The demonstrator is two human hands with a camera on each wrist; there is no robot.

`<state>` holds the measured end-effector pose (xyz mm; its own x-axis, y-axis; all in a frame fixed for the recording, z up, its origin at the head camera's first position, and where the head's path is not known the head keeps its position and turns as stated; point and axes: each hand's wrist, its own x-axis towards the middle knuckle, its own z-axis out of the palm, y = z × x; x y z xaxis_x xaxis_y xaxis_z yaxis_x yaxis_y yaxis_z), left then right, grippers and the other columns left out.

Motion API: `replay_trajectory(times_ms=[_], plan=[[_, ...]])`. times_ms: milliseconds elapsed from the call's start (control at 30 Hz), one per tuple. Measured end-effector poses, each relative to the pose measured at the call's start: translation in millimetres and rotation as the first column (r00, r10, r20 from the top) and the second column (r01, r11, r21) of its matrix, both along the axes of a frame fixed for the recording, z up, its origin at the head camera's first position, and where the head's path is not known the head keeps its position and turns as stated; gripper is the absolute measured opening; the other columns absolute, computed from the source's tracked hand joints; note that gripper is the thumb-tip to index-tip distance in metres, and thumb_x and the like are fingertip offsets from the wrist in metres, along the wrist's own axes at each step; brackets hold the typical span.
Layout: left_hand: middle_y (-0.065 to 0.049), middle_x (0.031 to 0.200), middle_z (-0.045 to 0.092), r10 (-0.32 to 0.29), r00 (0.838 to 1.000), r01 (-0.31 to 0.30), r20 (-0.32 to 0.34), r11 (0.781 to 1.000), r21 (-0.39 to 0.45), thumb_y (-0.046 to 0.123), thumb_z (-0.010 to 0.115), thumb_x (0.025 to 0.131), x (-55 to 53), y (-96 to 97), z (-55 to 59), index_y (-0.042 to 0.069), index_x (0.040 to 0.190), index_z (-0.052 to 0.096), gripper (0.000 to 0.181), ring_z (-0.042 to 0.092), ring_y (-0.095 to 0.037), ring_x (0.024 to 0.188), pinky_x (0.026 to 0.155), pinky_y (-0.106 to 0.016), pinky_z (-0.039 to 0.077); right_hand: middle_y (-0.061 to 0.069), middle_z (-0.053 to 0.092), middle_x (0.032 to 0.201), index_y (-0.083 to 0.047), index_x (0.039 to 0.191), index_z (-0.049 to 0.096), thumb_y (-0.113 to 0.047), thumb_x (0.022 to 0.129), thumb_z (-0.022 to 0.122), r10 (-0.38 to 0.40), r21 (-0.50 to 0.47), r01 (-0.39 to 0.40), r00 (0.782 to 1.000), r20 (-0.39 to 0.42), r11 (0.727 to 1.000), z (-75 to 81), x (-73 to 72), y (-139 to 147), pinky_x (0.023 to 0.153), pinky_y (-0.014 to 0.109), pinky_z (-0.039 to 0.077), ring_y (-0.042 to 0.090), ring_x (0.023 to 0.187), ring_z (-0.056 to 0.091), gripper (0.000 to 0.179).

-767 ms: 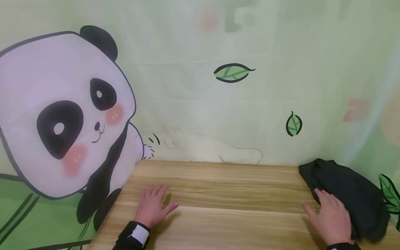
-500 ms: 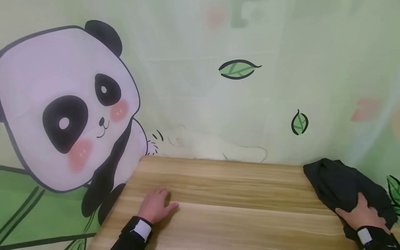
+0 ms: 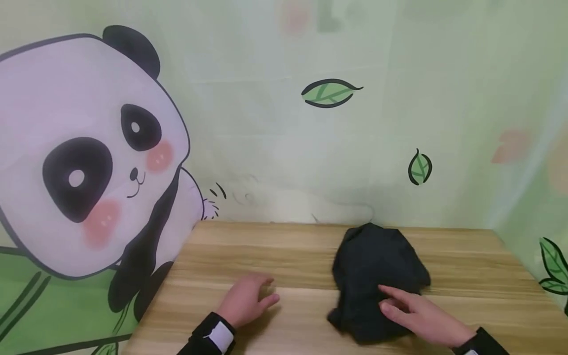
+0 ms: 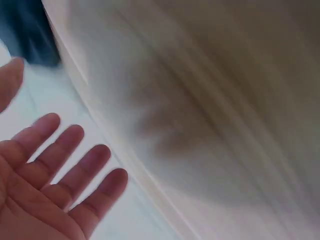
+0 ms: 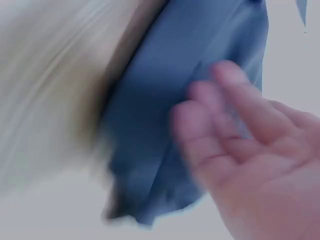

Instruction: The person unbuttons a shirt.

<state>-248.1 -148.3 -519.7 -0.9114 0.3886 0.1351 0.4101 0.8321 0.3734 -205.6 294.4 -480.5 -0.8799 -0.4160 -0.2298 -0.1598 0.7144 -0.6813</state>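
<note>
A crumpled black cloth bundle (image 3: pixel 372 276) lies right of the table's middle and looks dark blue in the right wrist view. At its near right side is my right hand (image 3: pixel 426 315), thumb and index finger pointing left over the fabric. The right wrist view shows the fingers (image 5: pixel 200 135) mostly extended in front of the cloth, not wrapped round it. My left hand (image 3: pixel 246 301) hovers low over the wood, left of the bundle. Its fingers (image 4: pixel 95 162) are spread and hold nothing in the left wrist view.
The wooden table (image 3: pixel 479 266) runs back to a pale green wall hanging (image 3: pixel 266 123) with leaf prints. A large printed panda (image 3: pixel 88 162) fills its left part. Both wrists wear dark bands, the left with a white patch (image 3: pixel 220 337).
The cloth bundle has moved from the table's right edge leftward toward the middle, with my right hand travelling alongside. My left hand has shifted slightly to the right.
</note>
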Motion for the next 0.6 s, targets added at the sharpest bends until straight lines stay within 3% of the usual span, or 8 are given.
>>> replay_trajectory(times_ms=[33, 100, 200, 300, 400, 500, 567, 600], plan=[[-0.011, 0.134, 0.075, -0.043, 0.999, 0.042, 0.011, 0.999, 0.009, 0.046, 0.077, 0.097, 2.8, 7.2, 2.0, 0.009, 0.137, 0.070, 0.055, 0.071, -0.032, 0.125, 0.106, -0.052, 0.055, 0.025, 0.063, 0.147, 0.003, 0.161, 0.040, -0.045, 0.109, 0.061, 0.060, -0.029, -0.062, 0.997, -0.050, 0.998, 0.7, 3.4, -5, 0.099, 0.045, 0.058, 0.044, 0.132, 0.063, 0.074], [-0.008, 0.140, 0.072, -0.120, 0.991, 0.120, 0.053, 0.993, 0.014, 0.054, 0.079, 0.094, 8.4, 20.0, 6.0, 0.011, 0.143, 0.065, 0.067, 0.069, -0.028, 0.128, 0.109, -0.049, 0.055, 0.017, 0.064, 0.145, -0.005, 0.161, 0.045, -0.049, 0.103, 0.069, 0.137, 0.026, -0.135, 0.975, -0.176, 0.991, -2.4, 9.0, -14, 0.097, 0.044, 0.058, 0.041, 0.130, 0.063, 0.077], [-0.006, 0.146, 0.067, -0.183, 0.971, 0.184, 0.153, 0.983, 0.012, 0.062, 0.082, 0.087, 17.5, 35.7, 11.5, 0.014, 0.149, 0.058, 0.083, 0.066, -0.022, 0.130, 0.111, -0.046, 0.053, 0.017, 0.060, 0.149, -0.016, 0.159, 0.049, -0.065, 0.090, 0.077, 0.229, 0.230, -0.150, 0.901, -0.369, 0.962, -20.6, 17.8, -30, 0.099, 0.054, 0.056, 0.041, 0.130, 0.061, 0.089], [-0.008, 0.148, 0.065, -0.183, 0.965, 0.191, 0.186, 0.981, -0.024, 0.061, 0.085, 0.085, 25.6, 48.6, 14.1, 0.011, 0.152, 0.051, 0.091, 0.065, -0.020, 0.130, 0.112, -0.044, 0.053, 0.026, 0.059, 0.146, -0.023, 0.155, 0.056, -0.069, 0.089, 0.074, 0.220, 0.324, -0.071, 0.866, -0.450, 0.943, -39.3, 26.6, -55, 0.098, 0.063, 0.055, 0.046, 0.130, 0.061, 0.082], [-0.011, 0.151, 0.060, -0.169, 0.980, 0.179, 0.101, 0.979, -0.101, 0.065, 0.085, 0.082, 31.6, 60.3, 12.9, 0.010, 0.157, 0.043, 0.103, 0.063, -0.024, 0.132, 0.113, -0.045, 0.052, 0.026, 0.065, 0.138, -0.022, 0.127, 0.073, -0.053, 0.094, 0.077, 0.120, 0.348, 0.087, 0.839, -0.531, 0.934, -44.2, 30.4, -80, 0.099, 0.060, 0.056, 0.044, 0.124, 0.065, 0.046], [-0.012, 0.163, 0.046, -0.192, 0.980, 0.179, -0.053, 0.966, -0.189, 0.077, 0.083, 0.076, 39.4, 70.8, 9.7, 0.013, 0.165, 0.032, 0.121, 0.052, -0.031, 0.145, 0.118, -0.052, 0.047, 0.026, 0.066, 0.136, -0.023, 0.100, 0.072, -0.032, 0.099, 0.076, -0.024, 0.266, 0.177, 0.870, -0.493, 0.947, -32.7, 28.4, -93, 0.100, 0.059, 0.057, 0.045, 0.124, 0.067, 0.010], [-0.011, 0.168, 0.038, -0.215, 0.960, 0.171, -0.182, 0.958, -0.229, 0.082, 0.081, 0.072, 44.9, 76.4, 7.0, 0.016, 0.168, 0.026, 0.129, 0.044, -0.035, 0.151, 0.121, -0.057, 0.043, 0.026, 0.066, 0.137, -0.022, 0.094, 0.068, -0.027, 0.104, 0.069, -0.110, 0.132, 0.177, 0.907, -0.407, 0.975, -16.0, 27.4, -94, 0.106, 0.063, 0.053, 0.051, 0.133, 0.061, 0.011], [-0.011, 0.168, 0.038, -0.225, 0.942, 0.166, -0.250, 0.958, -0.236, 0.080, 0.082, 0.073, 46.9, 78.8, 7.1, 0.015, 0.167, 0.027, 0.128, 0.043, -0.036, 0.152, 0.121, -0.057, 0.042, 0.025, 0.068, 0.130, -0.019, 0.093, 0.066, -0.027, 0.107, 0.065, -0.142, 0.041, 0.166, 0.926, -0.349, 0.985, -4.6, 27.0, -94, 0.110, 0.065, 0.049, 0.054, 0.139, 0.056, 0.016]])
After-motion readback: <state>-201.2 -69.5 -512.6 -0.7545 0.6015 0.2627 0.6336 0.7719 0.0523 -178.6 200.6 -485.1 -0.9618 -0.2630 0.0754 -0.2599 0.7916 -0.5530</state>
